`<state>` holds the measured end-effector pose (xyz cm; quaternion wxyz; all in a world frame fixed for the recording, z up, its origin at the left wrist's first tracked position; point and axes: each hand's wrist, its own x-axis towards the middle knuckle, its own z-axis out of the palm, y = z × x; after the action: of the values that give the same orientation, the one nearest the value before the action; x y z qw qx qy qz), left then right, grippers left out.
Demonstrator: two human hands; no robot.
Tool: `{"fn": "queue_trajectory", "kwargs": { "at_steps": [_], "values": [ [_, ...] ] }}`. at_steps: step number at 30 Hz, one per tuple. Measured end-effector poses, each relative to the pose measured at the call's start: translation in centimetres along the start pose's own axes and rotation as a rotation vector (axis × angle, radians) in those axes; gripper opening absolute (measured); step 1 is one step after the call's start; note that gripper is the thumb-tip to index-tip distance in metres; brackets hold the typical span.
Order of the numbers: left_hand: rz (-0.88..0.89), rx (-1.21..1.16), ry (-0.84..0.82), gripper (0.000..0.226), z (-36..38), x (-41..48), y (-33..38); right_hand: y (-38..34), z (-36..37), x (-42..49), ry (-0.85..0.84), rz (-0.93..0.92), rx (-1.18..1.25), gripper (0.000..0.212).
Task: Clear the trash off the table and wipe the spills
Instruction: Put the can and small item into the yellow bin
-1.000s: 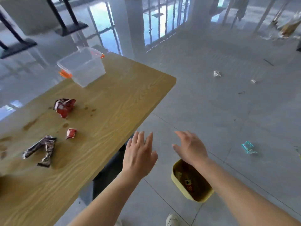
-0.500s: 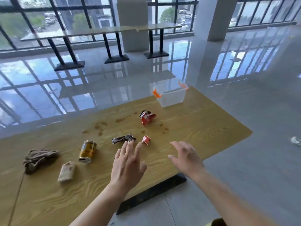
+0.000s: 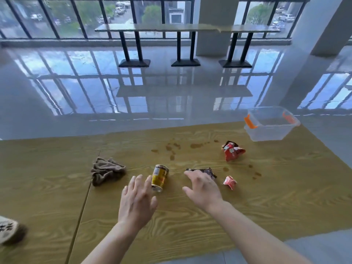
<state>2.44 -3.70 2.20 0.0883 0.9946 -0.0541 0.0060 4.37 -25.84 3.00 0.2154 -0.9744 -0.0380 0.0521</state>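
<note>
On the wooden table [image 3: 266, 202] lies a yellow can [image 3: 160, 177] on its side. My left hand [image 3: 137, 201] hovers open just in front of it, fingertips near its left edge. My right hand [image 3: 202, 187] is open over a dark crumpled wrapper [image 3: 208, 172], hiding most of it. A small red scrap [image 3: 230, 182] lies right of that hand. A larger red crumpled bag [image 3: 232, 151] sits farther back. Brown spill spots [image 3: 174, 147] mark the wood behind the can, with more spots [image 3: 255, 173] at the right. A brown rag [image 3: 106, 170] lies bunched left of the can.
A clear plastic box with orange clips [image 3: 271, 123] stands at the table's far right corner. A blurred tan object [image 3: 9, 231] sits at the left edge. A seam [image 3: 83, 202] divides two tabletops. Beyond lie a glossy floor and other tables [image 3: 186, 28] by the windows.
My view swung left from the floor and the yellow bin to the tabletop. Both hands moved forward over the table, reaching the can and the dark wrapper.
</note>
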Motion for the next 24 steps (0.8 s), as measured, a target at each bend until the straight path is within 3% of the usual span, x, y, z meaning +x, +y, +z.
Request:
{"fn": "queue_trajectory", "kwargs": {
  "at_steps": [8, 11, 17, 24],
  "values": [
    [-0.166, -0.029, -0.144, 0.058, 2.9, 3.3, -5.1, -5.3, 4.9, 7.0, -0.115, 0.06, 0.02, 0.051],
    [-0.218, -0.094, -0.237, 0.064, 4.1, 4.1, -6.1, -6.7, 6.8, 9.0, -0.124, 0.14, 0.025, 0.057],
    [-0.206, -0.129, -0.306, 0.065, 6.1, 5.1, -6.7, -8.0, 9.9, 11.6, -0.185, 0.288, 0.026, 0.075],
    [-0.206, -0.143, -0.286, 0.051, 6.5, 5.6, -7.2, -8.1, 11.0, 12.0, -0.204, 0.286, 0.049, 0.065]
  ]
}}
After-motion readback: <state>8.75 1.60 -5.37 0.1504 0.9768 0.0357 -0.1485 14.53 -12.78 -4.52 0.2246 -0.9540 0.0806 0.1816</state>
